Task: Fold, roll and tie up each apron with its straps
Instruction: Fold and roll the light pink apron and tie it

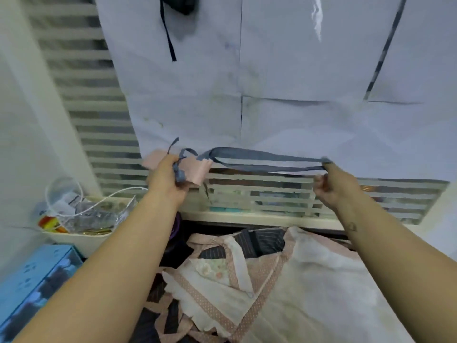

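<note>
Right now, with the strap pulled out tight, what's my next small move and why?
Probably bring the right hand back toward the left hand and wind the grey strap around the pink rolled apron. The strap stretches taut from the roll to the right hand, a long length not yet wrapped.

The heap of aprons (pixel 247 288) lies right in front of the person. Above and just behind the heap, the left hand (pixel 165 177) grips a rolled apron (pixel 199 170). The strap (pixel 259 157) runs from the roll out to the right, where the right hand (pixel 331 184) holds its far loop. Behind the heap runs a sill (pixel 247 216), a slatted blind (pixel 103 134) rises from it, and sheets of paper (pixel 309 70) hang over the blind. Left of the heap stands a tub (pixel 74 240) of odds and ends with a cable (pixel 106 203) looped over it, and a box (pixel 32 280) lies further left, nearer than the tub
</note>
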`<state>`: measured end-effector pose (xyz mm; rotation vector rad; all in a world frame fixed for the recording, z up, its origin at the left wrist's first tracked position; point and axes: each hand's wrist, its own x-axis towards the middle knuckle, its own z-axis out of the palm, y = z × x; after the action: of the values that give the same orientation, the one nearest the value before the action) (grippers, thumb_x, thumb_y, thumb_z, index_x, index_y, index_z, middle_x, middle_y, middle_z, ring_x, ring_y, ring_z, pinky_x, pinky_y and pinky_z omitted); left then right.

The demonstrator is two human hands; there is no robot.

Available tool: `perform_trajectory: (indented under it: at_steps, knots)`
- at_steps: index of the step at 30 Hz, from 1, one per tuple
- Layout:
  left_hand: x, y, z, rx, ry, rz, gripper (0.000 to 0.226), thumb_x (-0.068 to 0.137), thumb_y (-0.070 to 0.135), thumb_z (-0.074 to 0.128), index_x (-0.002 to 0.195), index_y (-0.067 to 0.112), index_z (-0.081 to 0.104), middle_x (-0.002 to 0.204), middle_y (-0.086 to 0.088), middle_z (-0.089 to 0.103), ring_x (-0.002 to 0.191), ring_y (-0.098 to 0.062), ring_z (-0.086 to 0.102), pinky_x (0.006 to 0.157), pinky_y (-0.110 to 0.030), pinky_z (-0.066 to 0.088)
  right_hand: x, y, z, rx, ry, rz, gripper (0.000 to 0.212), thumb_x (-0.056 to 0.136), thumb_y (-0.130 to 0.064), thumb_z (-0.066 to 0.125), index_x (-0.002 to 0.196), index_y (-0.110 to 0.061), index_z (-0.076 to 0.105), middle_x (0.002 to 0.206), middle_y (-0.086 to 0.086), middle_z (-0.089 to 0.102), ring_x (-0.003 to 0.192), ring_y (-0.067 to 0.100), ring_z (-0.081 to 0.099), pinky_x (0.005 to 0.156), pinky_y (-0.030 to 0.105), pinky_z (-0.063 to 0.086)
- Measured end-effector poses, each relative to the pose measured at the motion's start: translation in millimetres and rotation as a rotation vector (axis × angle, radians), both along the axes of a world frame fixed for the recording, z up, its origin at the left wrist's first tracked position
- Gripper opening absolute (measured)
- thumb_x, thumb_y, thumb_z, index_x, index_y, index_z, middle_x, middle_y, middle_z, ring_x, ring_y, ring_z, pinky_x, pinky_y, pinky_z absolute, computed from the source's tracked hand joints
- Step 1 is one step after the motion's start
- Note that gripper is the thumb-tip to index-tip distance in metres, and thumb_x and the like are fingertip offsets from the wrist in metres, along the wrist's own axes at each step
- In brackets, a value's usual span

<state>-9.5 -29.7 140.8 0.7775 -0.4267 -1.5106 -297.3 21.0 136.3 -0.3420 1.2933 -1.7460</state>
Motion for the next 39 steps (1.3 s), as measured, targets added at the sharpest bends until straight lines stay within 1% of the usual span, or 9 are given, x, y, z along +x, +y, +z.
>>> perform_trajectory:
  at_steps: [5, 8, 10, 12, 16, 25, 29, 34, 39]
  knots:
    - [27.2, 5.8, -2.5, 0.154, -0.241, -0.066, 0.020, 0.093, 0.004, 0.047, 0.074, 0.010, 0.052, 0.077, -0.007, 0.058, 0.069, -0.021, 0.057, 0.057, -0.034, 0.055, 54.8, -17.5, 100.0, -0.357, 0.014, 0.244, 0.012, 0.096, -0.022, 0.056, 0.094, -0.011, 0.060, 0.076, 0.005, 0.059, 0.072, 0.018, 0.065, 0.067, 0.027, 0.059]
    - [40.3, 8.4, 2.5, 0.263, -0.425, -0.158, 0.010, 0.095, 0.018, 0.050, 0.096, 0.012, 0.057, 0.103, -0.011, 0.060, 0.083, -0.026, 0.065, 0.070, -0.033, 0.055, 100.3, -22.3, 159.2, -0.500, 0.410, 0.468, 0.019, 0.098, -0.027, 0.053, 0.096, -0.010, 0.060, 0.086, 0.008, 0.068, 0.079, 0.020, 0.069, 0.075, 0.029, 0.058]
    - [49.7, 7.2, 22.8, 0.235, -0.446, -0.154, 0.047, 0.089, 0.026, 0.060, 0.132, 0.010, 0.047, 0.136, -0.016, 0.048, 0.116, -0.034, 0.054, 0.088, -0.049, 0.051, 132.0, -26.6, 192.7, -0.551, 0.640, 0.593, 0.017, 0.097, -0.027, 0.055, 0.096, -0.011, 0.061, 0.090, 0.009, 0.070, 0.081, 0.019, 0.070, 0.073, 0.025, 0.057]
    - [59.4, -3.5, 48.4, 0.074, -0.513, -0.119, 0.073, 0.080, 0.032, 0.068, 0.144, 0.019, 0.035, 0.151, -0.006, 0.033, 0.135, -0.031, 0.035, 0.108, -0.051, 0.033, 160.5, -31.8, 219.2, -0.568, 0.835, 0.644, 0.011, 0.095, -0.023, 0.058, 0.093, -0.013, 0.063, 0.091, 0.008, 0.071, 0.078, 0.016, 0.070, 0.068, 0.021, 0.056]
    - [52.3, -19.2, 134.0, -0.441, -0.716, -0.153, 0.035, 0.094, 0.031, 0.058, 0.128, 0.031, 0.051, 0.131, 0.007, 0.056, 0.119, -0.009, 0.052, 0.104, -0.036, 0.041, 189.2, -48.5, 261.8, -0.618, 1.072, 0.598, 0.011, 0.095, -0.011, 0.058, 0.090, -0.016, 0.067, 0.092, 0.005, 0.073, 0.080, 0.013, 0.070, 0.071, 0.022, 0.057]
    - [14.4, -44.8, 317.4, -0.897, -0.702, -0.372, 0.034, 0.098, 0.011, 0.050, 0.132, 0.012, 0.048, 0.095, -0.004, 0.066, 0.081, -0.015, 0.069, 0.092, -0.039, 0.053, 172.4, -53.8, 375.8, -0.709, 0.549, 0.657, 0.018, 0.099, -0.006, 0.044, 0.097, -0.003, 0.062, 0.086, 0.011, 0.070, 0.049, 0.010, 0.061, 0.048, 0.019, 0.052]
    - [29.8, -55.9, 366.7, -0.975, -0.708, -0.241, 0.022, 0.096, 0.001, 0.048, 0.108, 0.019, 0.052, 0.076, -0.004, 0.054, 0.057, -0.010, 0.055, 0.078, -0.035, 0.057, 154.9, -64.8, 417.3, -0.702, 0.632, 0.631, 0.020, 0.099, -0.008, 0.038, 0.101, -0.007, 0.058, 0.077, 0.009, 0.071, 0.037, 0.006, 0.034, 0.042, 0.018, 0.037]
    - [52.5, -70.3, 426.9, -1.103, -1.222, 0.195, 0.025, 0.099, 0.009, 0.045, 0.085, 0.022, 0.061, 0.071, 0.000, 0.055, 0.058, -0.009, 0.052, 0.067, -0.026, 0.051, 149.0, -74.4, 461.1, -0.650, 1.360, 0.471, 0.016, 0.093, -0.003, 0.052, 0.093, -0.007, 0.068, 0.081, 0.005, 0.060, 0.057, 0.009, 0.040, 0.064, 0.025, 0.038]
    - [56.5, -90.8, 470.2, -1.211, -1.490, 0.573, 0.030, 0.101, 0.011, 0.042, 0.108, 0.024, 0.068, 0.090, 0.010, 0.057, 0.066, 0.000, 0.052, 0.048, -0.007, 0.038, 163.6, -85.7, 508.7, -0.689, 1.677, 0.033, 0.025, 0.094, -0.002, 0.051, 0.101, -0.015, 0.071, 0.047, -0.014, 0.061, 0.048, 0.001, 0.056, 0.048, 0.008, 0.042]
